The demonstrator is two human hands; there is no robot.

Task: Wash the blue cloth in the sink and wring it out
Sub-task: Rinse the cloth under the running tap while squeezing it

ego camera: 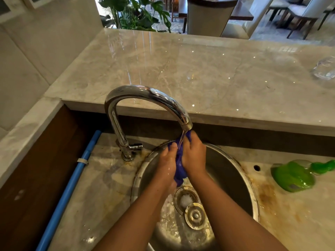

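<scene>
Left hand (167, 160) and right hand (194, 156) both clamp the blue cloth (179, 167) under the tap (145, 98), keeping runoff over the sink (235, 178).

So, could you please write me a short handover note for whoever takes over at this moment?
Left hand: grip curled round the blue cloth.
Right hand: grip on the same cloth, upper end.
Cloth is bunched between both hands, over the sink, under the tap with water running on it.
Done: cloth wetted, washing under way.
To do: finish rinsing, wring it out.
</scene>
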